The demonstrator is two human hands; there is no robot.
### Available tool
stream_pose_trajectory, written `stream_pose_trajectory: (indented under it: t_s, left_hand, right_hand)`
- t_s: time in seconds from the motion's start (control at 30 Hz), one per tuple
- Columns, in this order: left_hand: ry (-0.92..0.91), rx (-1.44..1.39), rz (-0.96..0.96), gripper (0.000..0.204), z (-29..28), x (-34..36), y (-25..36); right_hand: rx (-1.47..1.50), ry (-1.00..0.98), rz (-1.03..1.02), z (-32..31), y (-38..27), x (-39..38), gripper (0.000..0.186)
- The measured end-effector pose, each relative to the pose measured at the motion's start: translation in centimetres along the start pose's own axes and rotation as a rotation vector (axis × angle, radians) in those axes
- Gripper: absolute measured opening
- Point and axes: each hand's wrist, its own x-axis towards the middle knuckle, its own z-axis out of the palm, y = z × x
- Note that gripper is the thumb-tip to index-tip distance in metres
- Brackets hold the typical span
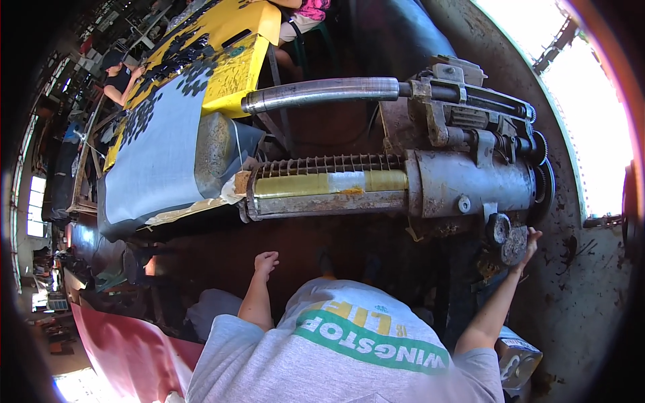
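My left hand (pixel 267 260) hangs in mid-air below the machine, fingers curled, with nothing visible in it. My right hand (pixel 529 245) is at the machine's lower right, beside a round worn metal part (pixel 512 247) and a black hand wheel (pixel 498 228); its fingers are bent, and what they grip is unclear. The machine has a grey housing (pixel 457 185), gear wheels (pixel 537 148) at its right, a long yellow roller (pixel 289 185) under a wire guard, and a steel tube (pixel 322 94) above.
A table with grey sheet (pixel 134 185) and yellow sheet with black cut pieces stands left. One person (pixel 117 84) works beside it, another (pixel 302 20) sits at the back. Red sheet (pixel 121 342) lies behind me at lower left. A wall (pixel 584 262) and bright window bound the right.
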Motion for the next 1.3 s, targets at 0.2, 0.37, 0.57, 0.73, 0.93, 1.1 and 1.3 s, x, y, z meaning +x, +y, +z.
stream_pose_trajectory:
  t_s: [0.2, 0.37, 0.57, 0.73, 0.93, 1.1, 1.3]
  left_hand:
    - [0.023, -0.046, 0.005, 0.021, -0.7, 0.1, -1.0]
    - [0.034, -0.027, -0.012, 0.022, -0.8, -0.4, -2.2]
    - [0.002, 0.042, -0.04, 0.02, -0.8, -0.6, -2.7]
    - [0.004, 0.075, -0.037, 0.019, -0.1, -0.6, -0.9]
    - [-0.034, 0.058, -0.007, 0.019, 0.4, 0.7, -0.8]
    - [0.044, -0.024, -0.011, 0.021, 0.3, 0.6, -1.1]
    - [-0.015, -0.014, 0.034, 0.02, 0.7, 1.1, -1.2]
  right_hand:
    - [-0.669, -0.093, -0.422, 16.3, -16.9, 4.8, 0.057]
    - [-1.288, -0.067, -0.117, 17.6, -16.3, 12.3, 0.051]
    - [-0.813, 0.0, -0.158, 19.8, -16.2, 6.9, 0.042]
    - [-0.695, 0.031, -0.55, 12.1, -9.3, 4.1, 0.031]
    - [-1.138, 0.113, -1.115, 4.3, -0.4, 0.6, 0.04]
    - [-0.097, 0.329, -0.031, 3.2, -2.3, 2.9, 0.055]
    - [-1.051, -0.128, -0.053, 16.8, -18.2, 9.5, 0.045]
